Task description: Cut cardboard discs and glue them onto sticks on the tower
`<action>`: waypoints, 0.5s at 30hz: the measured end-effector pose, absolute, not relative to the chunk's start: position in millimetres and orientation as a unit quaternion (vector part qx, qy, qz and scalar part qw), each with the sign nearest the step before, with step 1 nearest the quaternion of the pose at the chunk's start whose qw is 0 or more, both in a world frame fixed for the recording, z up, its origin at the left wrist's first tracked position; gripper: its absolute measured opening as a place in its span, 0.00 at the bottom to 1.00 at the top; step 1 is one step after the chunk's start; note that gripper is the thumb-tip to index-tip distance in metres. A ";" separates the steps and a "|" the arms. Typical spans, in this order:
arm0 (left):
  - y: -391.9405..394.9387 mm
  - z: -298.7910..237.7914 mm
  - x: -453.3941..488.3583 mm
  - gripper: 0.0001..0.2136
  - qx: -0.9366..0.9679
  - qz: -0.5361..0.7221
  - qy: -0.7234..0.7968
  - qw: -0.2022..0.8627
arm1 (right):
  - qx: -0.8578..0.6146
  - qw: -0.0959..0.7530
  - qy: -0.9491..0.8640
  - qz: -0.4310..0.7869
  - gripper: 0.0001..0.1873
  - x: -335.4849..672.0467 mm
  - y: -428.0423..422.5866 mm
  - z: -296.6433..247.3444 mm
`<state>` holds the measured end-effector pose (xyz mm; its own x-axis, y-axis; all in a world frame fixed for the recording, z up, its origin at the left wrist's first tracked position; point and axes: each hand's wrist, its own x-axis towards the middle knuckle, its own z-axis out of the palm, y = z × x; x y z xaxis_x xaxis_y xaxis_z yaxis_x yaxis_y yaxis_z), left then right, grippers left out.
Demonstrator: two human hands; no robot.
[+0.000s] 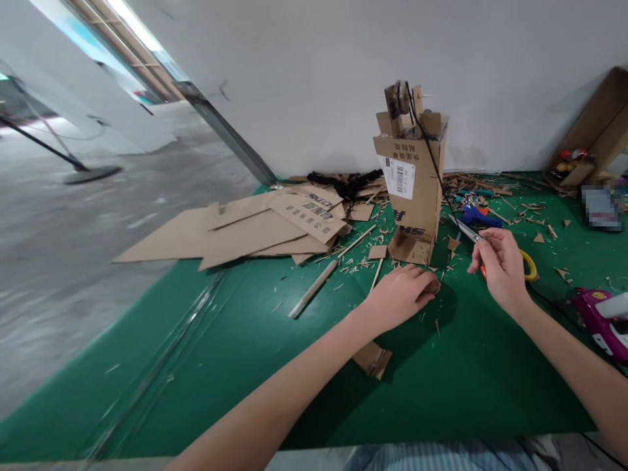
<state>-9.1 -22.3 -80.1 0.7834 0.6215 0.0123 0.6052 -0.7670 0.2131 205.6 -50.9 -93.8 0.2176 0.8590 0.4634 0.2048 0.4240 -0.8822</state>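
My left hand (pixel 403 296) is closed with its fingers curled over a small brown cardboard piece (pixel 434 285), low over the table in front of the tall cardboard box model (pixel 417 186). My right hand (pixel 503 269) is closed around the middle of a pair of scissors (pixel 466 229). The blades point up and left, and parts of the red and yellow handles show on either side of the hand. On top of the box model sits a round cardboard spool with a black cord (pixel 432 154) running down from it. A folded cardboard scrap (pixel 373 360) lies below my left forearm.
Flat cardboard sheets (pixel 275 226) are piled at the back left. A metallic strip (pixel 314 289) and thin sticks lie before them. Scraps litter the green table (pixel 220 366). A blue glue gun (pixel 478 217) lies behind the scissors; a magenta device (pixel 601 320) is at right.
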 end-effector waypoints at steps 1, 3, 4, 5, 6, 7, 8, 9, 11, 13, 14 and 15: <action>-22.8 -79.8 -8.9 0.10 0.936 0.044 0.333 0.099 | -0.473 0.612 -0.570 0.277 0.08 205.7 -50.3 -94.5; -23.5 -78.8 -8.6 0.10 0.931 0.053 0.345 0.108 | -0.491 0.560 -0.599 0.294 0.07 206.1 -49.1 -97.4; -23.7 -78.3 -8.5 0.11 0.928 0.056 0.349 0.116 | -0.502 0.522 -0.625 0.292 0.06 206.0 -48.8 -99.4; -23.7 -77.9 -8.5 0.11 0.926 0.058 0.350 0.125 | -0.511 0.478 -0.656 0.282 0.05 205.7 -48.7 -101.5; -23.4 -77.7 -8.6 0.12 0.925 0.059 0.351 0.134 | -0.518 0.432 -0.690 0.265 0.04 205.2 -48.7 -103.7; -23.1 -77.8 -8.9 0.12 0.923 0.061 0.353 0.143 | -0.519 0.388 -0.722 0.244 0.04 204.5 -48.8 -105.8; -22.5 -78.1 -9.3 0.12 0.920 0.062 0.356 0.152 | -0.516 0.349 -0.750 0.222 0.05 203.8 -49.0 -107.9; -21.8 -78.8 -9.7 0.12 0.916 0.065 0.361 0.162 | -0.511 0.317 -0.772 0.203 0.07 203.0 -49.0 -109.9; -19.9 -80.9 -10.9 0.11 0.908 0.074 0.370 0.184 | -0.503 0.269 -0.801 0.179 0.10 201.6 -48.6 -113.1; -17.6 -83.5 -12.1 0.09 0.898 0.087 0.378 0.209 | -0.500 0.239 -0.815 0.167 0.12 200.7 -47.7 -114.9; -16.3 -84.7 -12.5 0.09 0.892 0.096 0.380 0.224 | -0.497 0.228 -0.822 0.162 0.12 200.5 -47.1 -115.3; -15.2 -85.7 -12.9 0.08 0.887 0.105 0.380 0.240 | -0.491 0.218 -0.829 0.156 0.12 200.5 -46.6 -115.4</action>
<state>-12.9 -15.2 -85.7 0.6885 0.7252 0.0035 0.6245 -0.5953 0.5056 200.5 -46.6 -115.4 -0.4222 0.8825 0.2070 0.7464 0.4681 -0.4730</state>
